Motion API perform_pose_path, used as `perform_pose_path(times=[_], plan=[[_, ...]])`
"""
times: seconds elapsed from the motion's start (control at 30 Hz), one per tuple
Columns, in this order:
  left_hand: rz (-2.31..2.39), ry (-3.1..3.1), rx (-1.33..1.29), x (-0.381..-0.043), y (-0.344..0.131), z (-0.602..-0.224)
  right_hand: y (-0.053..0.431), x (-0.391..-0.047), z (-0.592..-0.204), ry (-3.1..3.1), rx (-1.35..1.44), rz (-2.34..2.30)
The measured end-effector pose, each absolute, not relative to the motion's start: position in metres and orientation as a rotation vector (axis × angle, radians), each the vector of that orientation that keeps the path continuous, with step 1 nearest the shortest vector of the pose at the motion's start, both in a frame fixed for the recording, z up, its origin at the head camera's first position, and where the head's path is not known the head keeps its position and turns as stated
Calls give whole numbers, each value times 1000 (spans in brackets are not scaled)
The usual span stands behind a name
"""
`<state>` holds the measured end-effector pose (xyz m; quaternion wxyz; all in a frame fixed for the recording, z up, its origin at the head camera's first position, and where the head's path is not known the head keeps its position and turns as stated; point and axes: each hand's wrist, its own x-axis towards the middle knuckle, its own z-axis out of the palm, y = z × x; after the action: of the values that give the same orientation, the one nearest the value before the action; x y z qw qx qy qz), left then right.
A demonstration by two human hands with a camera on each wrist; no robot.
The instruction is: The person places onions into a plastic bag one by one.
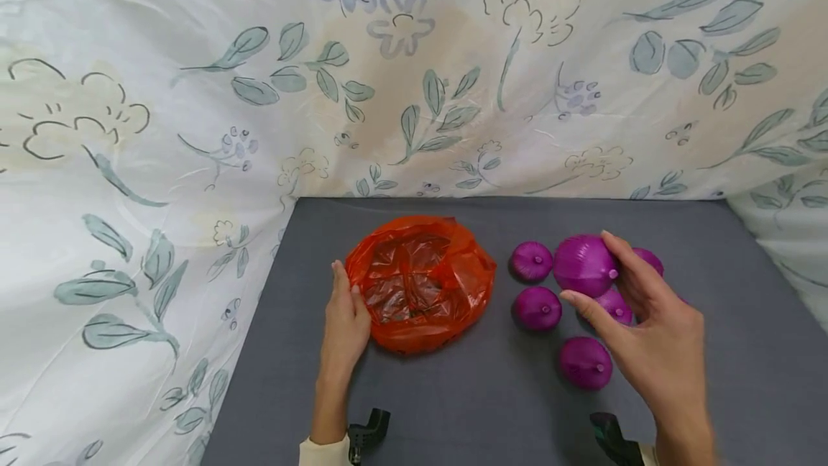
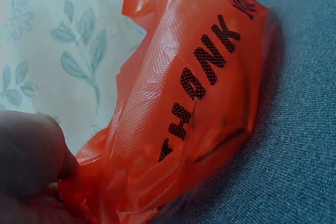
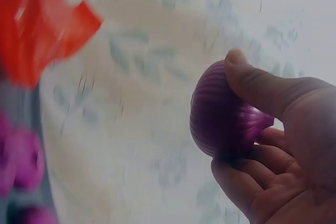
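My right hand (image 1: 660, 329) holds a purple onion (image 1: 585, 266) between thumb and fingers, raised over the other onions. Its ribbed skin shows in the right wrist view, where the thumb lies along one side of the onion (image 3: 218, 111) and the fingers along the other. On the left, my left hand (image 1: 346, 326) grips the side of an orange-red plastic bag (image 1: 423, 340), thumb toward the opening. The bag stands with its mouth spread wide and its crumpled inside showing. Black lettering runs along the bag's wall (image 2: 178, 77) in the left wrist view.
Several more purple onions lie on the grey tabletop (image 1: 453, 408) right of the bag, among them a front onion (image 1: 585, 363) and a back onion (image 1: 532, 262). Some are partly hidden behind my right hand. A floral cloth (image 1: 414, 128) hangs behind the table and along its sides.
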<state>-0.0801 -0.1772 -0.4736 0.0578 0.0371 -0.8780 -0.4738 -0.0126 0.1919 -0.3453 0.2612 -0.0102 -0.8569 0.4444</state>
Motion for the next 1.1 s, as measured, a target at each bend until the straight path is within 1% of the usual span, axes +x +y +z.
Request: perform_pose_path(times=[0.1, 0.23, 0.5, 0.83, 1.1], plan=[[-1432, -2670, 110, -80, -176, -471, 175, -23, -335, -2304, 140, 1259], [-1426, -2669, 103, -81, -176, -471, 153, -38, -328, -2290, 294, 1292], [-1393, -2657, 91, -82, -173, -472, 113, -65, -323, -2308, 388, 1392], [-1346, -2664, 46, -83, -170, -475, 73, -100, -348, -2330, 483, 1598], [-1331, -2660, 52, -83, -171, -473, 49, -127, -370, -2432, 466, 1615]])
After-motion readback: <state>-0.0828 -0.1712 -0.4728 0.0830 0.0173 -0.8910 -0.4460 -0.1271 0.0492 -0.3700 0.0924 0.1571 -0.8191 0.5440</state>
